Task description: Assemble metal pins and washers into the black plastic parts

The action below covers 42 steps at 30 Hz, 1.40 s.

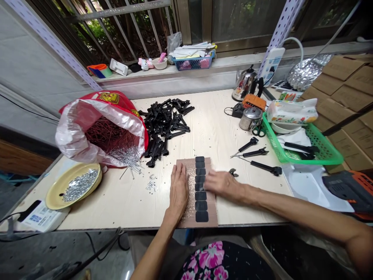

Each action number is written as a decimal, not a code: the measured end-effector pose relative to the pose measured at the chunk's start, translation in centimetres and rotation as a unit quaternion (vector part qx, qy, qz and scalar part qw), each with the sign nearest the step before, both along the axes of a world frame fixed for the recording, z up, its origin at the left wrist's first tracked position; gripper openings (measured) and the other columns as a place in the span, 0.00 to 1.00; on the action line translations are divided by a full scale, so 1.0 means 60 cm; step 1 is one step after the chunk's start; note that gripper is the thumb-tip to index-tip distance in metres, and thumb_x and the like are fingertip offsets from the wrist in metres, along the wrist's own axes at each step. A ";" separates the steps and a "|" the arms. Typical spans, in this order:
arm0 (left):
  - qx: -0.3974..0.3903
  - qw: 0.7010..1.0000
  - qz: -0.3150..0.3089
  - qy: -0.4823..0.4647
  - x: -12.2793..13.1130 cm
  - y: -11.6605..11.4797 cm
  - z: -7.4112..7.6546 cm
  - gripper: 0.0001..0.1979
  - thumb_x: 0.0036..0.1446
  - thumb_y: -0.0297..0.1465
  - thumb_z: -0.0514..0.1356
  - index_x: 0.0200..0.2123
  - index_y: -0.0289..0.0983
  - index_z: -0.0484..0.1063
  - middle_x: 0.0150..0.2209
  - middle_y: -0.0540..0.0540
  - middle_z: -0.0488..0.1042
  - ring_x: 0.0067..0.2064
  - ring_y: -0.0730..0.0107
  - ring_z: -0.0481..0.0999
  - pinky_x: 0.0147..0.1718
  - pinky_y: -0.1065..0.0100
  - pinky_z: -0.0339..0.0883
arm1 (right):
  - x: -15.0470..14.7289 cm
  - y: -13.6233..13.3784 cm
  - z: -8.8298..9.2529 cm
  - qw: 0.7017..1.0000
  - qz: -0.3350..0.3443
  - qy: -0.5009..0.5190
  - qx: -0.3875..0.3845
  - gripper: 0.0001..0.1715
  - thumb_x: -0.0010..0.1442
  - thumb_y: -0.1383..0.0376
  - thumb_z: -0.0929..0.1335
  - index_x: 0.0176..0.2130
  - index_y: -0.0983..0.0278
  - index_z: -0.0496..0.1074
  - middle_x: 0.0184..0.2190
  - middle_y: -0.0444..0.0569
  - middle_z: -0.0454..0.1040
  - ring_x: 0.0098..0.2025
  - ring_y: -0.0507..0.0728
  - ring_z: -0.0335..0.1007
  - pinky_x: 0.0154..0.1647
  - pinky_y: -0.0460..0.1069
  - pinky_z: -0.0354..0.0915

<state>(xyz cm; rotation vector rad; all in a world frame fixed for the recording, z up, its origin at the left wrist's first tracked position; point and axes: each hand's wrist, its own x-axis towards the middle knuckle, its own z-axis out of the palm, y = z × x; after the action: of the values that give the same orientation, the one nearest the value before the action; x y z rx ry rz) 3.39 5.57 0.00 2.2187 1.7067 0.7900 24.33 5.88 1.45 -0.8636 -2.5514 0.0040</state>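
Note:
A brown board point(208, 217) lies at the table's near edge with a column of black flat pieces point(201, 188) down its middle and tiny pale bits scattered on its left part. My left hand point(178, 189) lies flat on the board's left side, fingers stretched forward. My right hand point(220, 183) rests on the board's right side, its fingertips touching the black pieces about halfway down the column; its fingers look blurred.
A heap of black plastic parts point(165, 125) lies behind the board. A red and silver bag point(100, 126) spills metal pins at left, beside a yellow plate point(74, 185) of silver bits. Black-handled tools point(256, 157), a green basket point(305, 142) and a kettle point(246, 82) stand right.

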 end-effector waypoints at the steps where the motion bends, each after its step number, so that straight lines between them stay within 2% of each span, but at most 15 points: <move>1: 0.005 1.000 0.000 0.008 0.000 0.000 -0.002 0.21 0.63 0.30 0.47 0.56 0.30 0.63 0.61 0.35 0.60 0.65 0.54 0.51 0.60 0.50 0.53 | 0.000 -0.001 0.001 0.999 -0.040 0.014 -0.008 0.16 0.66 0.68 0.57 0.31 0.66 0.68 0.26 0.46 0.67 0.31 0.52 0.60 0.24 0.45 0.61; 3: 0.011 1.000 -0.001 0.014 -0.001 0.000 -0.001 0.21 0.63 0.31 0.47 0.57 0.30 0.63 0.61 0.35 0.60 0.65 0.54 0.51 0.59 0.50 0.54 | 0.000 0.002 0.003 0.993 -0.106 0.043 -0.028 0.15 0.66 0.67 0.58 0.31 0.66 0.68 0.27 0.47 0.67 0.31 0.52 0.60 0.23 0.45 0.62; 7: 0.014 1.000 -0.006 0.012 -0.001 0.000 0.000 0.21 0.63 0.31 0.47 0.57 0.30 0.63 0.61 0.35 0.60 0.65 0.54 0.50 0.59 0.49 0.54 | -0.007 0.007 0.009 0.998 -0.034 0.041 -0.043 0.17 0.67 0.67 0.56 0.31 0.64 0.68 0.27 0.45 0.67 0.30 0.51 0.60 0.26 0.45 0.63; 11: 0.018 1.000 -0.006 0.003 -0.002 0.001 -0.004 0.21 0.63 0.31 0.48 0.57 0.31 0.63 0.61 0.35 0.60 0.65 0.55 0.51 0.60 0.50 0.54 | -0.003 0.003 0.018 0.995 -0.081 0.045 -0.046 0.22 0.68 0.69 0.51 0.31 0.67 0.68 0.26 0.47 0.65 0.30 0.52 0.58 0.24 0.44 0.59; 12: 0.019 1.000 -0.007 0.002 -0.002 0.001 -0.005 0.21 0.63 0.31 0.48 0.57 0.31 0.63 0.61 0.35 0.60 0.65 0.55 0.51 0.59 0.50 0.54 | -0.003 -0.003 0.019 0.996 -0.068 0.039 -0.047 0.21 0.68 0.69 0.52 0.31 0.67 0.68 0.26 0.47 0.65 0.31 0.52 0.58 0.25 0.44 0.59; 14: 0.020 1.000 -0.005 0.004 -0.002 0.001 -0.006 0.21 0.63 0.31 0.48 0.56 0.30 0.63 0.61 0.35 0.61 0.65 0.55 0.51 0.59 0.51 0.54 | -0.004 -0.019 0.017 0.999 0.003 0.011 -0.038 0.17 0.67 0.68 0.56 0.30 0.66 0.68 0.27 0.47 0.66 0.33 0.52 0.58 0.28 0.46 0.58; 16: 0.020 1.000 -0.004 0.007 -0.001 0.001 -0.006 0.21 0.63 0.31 0.48 0.56 0.29 0.63 0.60 0.34 0.61 0.65 0.55 0.51 0.60 0.51 0.54 | -0.007 -0.035 0.014 0.999 0.026 -0.003 -0.033 0.15 0.66 0.67 0.59 0.30 0.65 0.68 0.28 0.47 0.67 0.34 0.53 0.58 0.30 0.47 0.57; 21: 0.015 1.000 -0.004 0.011 0.000 0.001 -0.006 0.21 0.63 0.30 0.47 0.56 0.27 0.63 0.60 0.33 0.60 0.65 0.55 0.51 0.60 0.52 0.54 | -0.014 -0.050 0.016 0.998 -0.016 0.004 -0.060 0.16 0.66 0.65 0.59 0.31 0.65 0.70 0.29 0.48 0.68 0.35 0.54 0.58 0.32 0.48 0.56; 26: 0.023 1.000 -0.003 0.010 -0.003 -0.001 -0.007 0.21 0.63 0.30 0.47 0.57 0.30 0.63 0.61 0.35 0.60 0.65 0.55 0.51 0.59 0.50 0.55 | -0.008 -0.036 0.031 0.994 -0.035 0.014 -0.103 0.14 0.66 0.62 0.60 0.33 0.64 0.71 0.31 0.48 0.69 0.36 0.54 0.59 0.32 0.47 0.58; 31: 0.032 0.999 0.001 0.014 -0.002 0.001 -0.009 0.20 0.63 0.30 0.47 0.56 0.29 0.64 0.60 0.33 0.62 0.65 0.53 0.51 0.58 0.50 0.56 | -0.014 -0.014 0.025 0.989 -0.128 0.023 -0.072 0.13 0.65 0.65 0.60 0.35 0.65 0.71 0.32 0.50 0.70 0.37 0.55 0.60 0.29 0.47 0.61; 34: 0.033 0.999 -0.002 0.007 -0.001 0.001 -0.007 0.20 0.63 0.29 0.47 0.56 0.29 0.64 0.60 0.34 0.62 0.65 0.53 0.52 0.58 0.49 0.56 | -0.027 -0.032 0.011 0.995 -0.082 0.007 -0.060 0.15 0.66 0.69 0.58 0.35 0.64 0.71 0.30 0.48 0.69 0.35 0.54 0.61 0.27 0.46 0.62; 36: 0.038 0.999 -0.004 -0.007 0.000 -0.002 -0.001 0.19 0.63 0.29 0.47 0.55 0.31 0.64 0.59 0.35 0.62 0.64 0.54 0.52 0.58 0.49 0.57 | -0.031 -0.047 0.007 0.997 -0.054 0.003 -0.063 0.15 0.66 0.70 0.57 0.34 0.63 0.70 0.29 0.47 0.68 0.34 0.53 0.61 0.27 0.46 0.63; 39: 0.068 0.997 0.004 -0.033 0.002 -0.011 0.018 0.18 0.63 0.30 0.48 0.54 0.34 0.66 0.60 0.37 0.61 0.64 0.54 0.52 0.57 0.48 0.57 | -0.028 -0.047 0.017 0.987 -0.130 0.030 -0.091 0.13 0.66 0.65 0.59 0.36 0.64 0.70 0.33 0.48 0.69 0.36 0.53 0.64 0.29 0.46 0.64; 42: 0.093 0.993 -0.058 -0.045 0.004 -0.020 0.039 0.16 0.62 0.30 0.51 0.52 0.38 0.68 0.59 0.41 0.63 0.64 0.55 0.52 0.57 0.47 0.58 | -0.027 -0.033 0.036 0.970 -0.180 0.066 -0.151 0.12 0.66 0.62 0.59 0.38 0.63 0.70 0.35 0.48 0.69 0.36 0.51 0.66 0.33 0.45 0.64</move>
<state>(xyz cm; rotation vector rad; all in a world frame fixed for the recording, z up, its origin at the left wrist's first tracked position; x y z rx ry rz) 3.62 4.38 2.31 2.3373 1.5037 1.0407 22.72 3.93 3.62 -1.3844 -2.2685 0.3356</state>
